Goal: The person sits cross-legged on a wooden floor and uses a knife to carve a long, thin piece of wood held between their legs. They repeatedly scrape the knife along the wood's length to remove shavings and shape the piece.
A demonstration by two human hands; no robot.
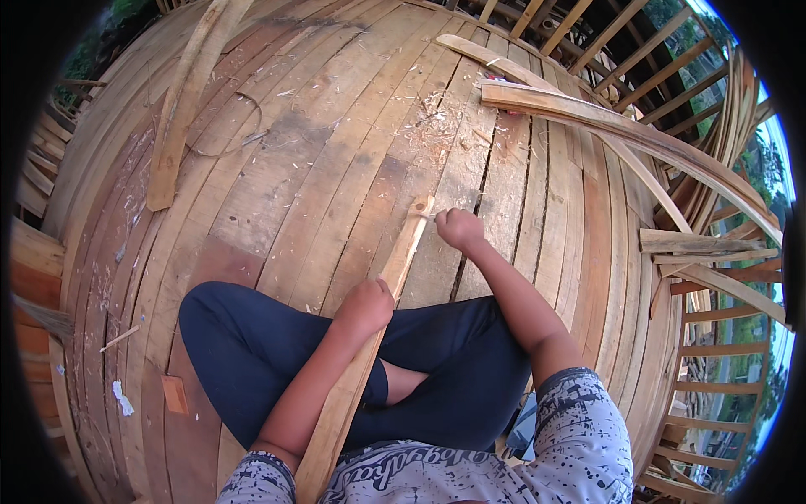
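Note:
A long, pale wooden plank (408, 248) slants across my crossed legs, running from near my left side up to the middle of the floor. My left hand (364, 306) is closed around it at about mid-length, above my knee. Just right of the plank's far end, my right hand (459, 229) is clenched in a fist. Whatever those fingers may hold is too small or hidden to make out. A dark mark, perhaps a knot, shows near the plank's tip.
I sit on a plank floor (277, 185). Wood shavings (441, 122) lie scattered ahead. One long board (172, 143) rests at the far left; another curved board (621, 126) extends at the right. A small wood block (175, 394) lies near my left knee. Slatted railing (722, 388) borders the right.

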